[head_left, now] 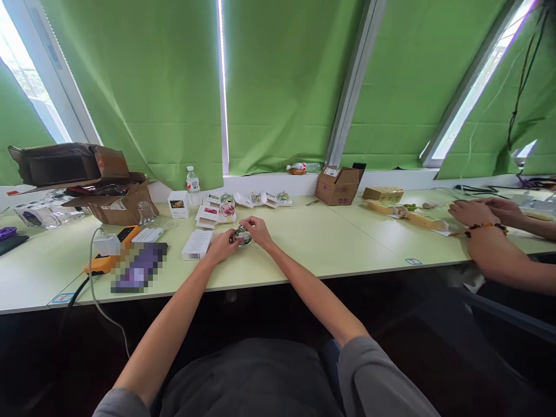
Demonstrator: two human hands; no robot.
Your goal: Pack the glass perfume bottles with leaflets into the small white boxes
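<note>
Both my hands meet over the table around a small round clear ornament with green inside [242, 235]. My left hand [223, 246] grips it from the left, fingers closed at its side. From above and to the right, my right hand [257, 230] pinches at its top edge; the fingertips are too small to make out clearly. Just left of my left hand lies a white box [198, 245] with a barcode. Behind the hands sit an open white box with a pink picture [208, 214] and similar round clear ornaments [227, 198].
Left are a phone [139, 267], an orange power strip [101, 264], a cable and cardboard boxes [125, 202]. A water bottle [192, 180] stands behind. Farther right are a brown carton [337, 186] and another person's hands [475, 213] over yellow boxes. The table's front edge [278, 282] runs below my forearms.
</note>
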